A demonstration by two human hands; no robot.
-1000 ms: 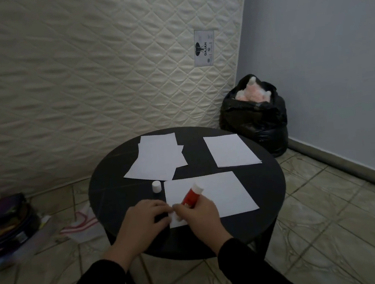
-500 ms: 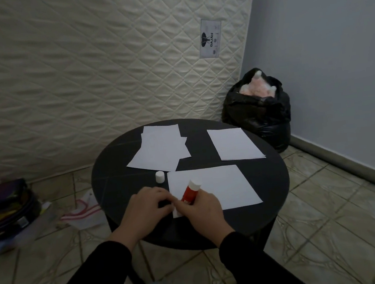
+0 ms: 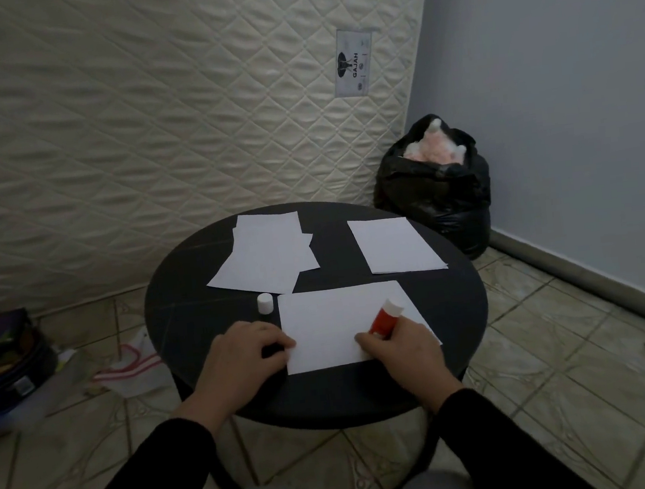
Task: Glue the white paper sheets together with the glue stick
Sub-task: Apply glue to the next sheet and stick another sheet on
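Table: a round black table [image 3: 184, 310] stands on a tiled floor [image 3: 565, 370], in front of a cream quilted mattress [image 3: 141, 124] that leans up behind it.
Near paper: a white paper sheet [image 3: 333, 323] lies flat at the 6 o'clock side of the table, closest to the person.
Left hand: the left hand [image 3: 241, 356] rests knuckles up at the left edge of this sheet, fingers curled, with the fingertips pressing on the paper's edge. It holds nothing else.
Right hand: the right hand [image 3: 399, 347] is closed around a red glue stick with a white tip [image 3: 385, 318]. It sits on the lower right part of the same sheet.
Glue stick: it is tilted, with the white tip pointing up and toward 1 o'clock.
Cap: a small white round cap [image 3: 265, 303] stands on the table just left of the sheet's far left corner.
Other papers: a loose pile of white paper sheets [image 3: 266, 258] lies at 11 o'clock. One single white sheet [image 3: 392, 245] lies at 1 o'clock, apart from the pile.
Corner: a black plastic bag with pink and white stuff inside [image 3: 434, 188] sits on the floor past the table.
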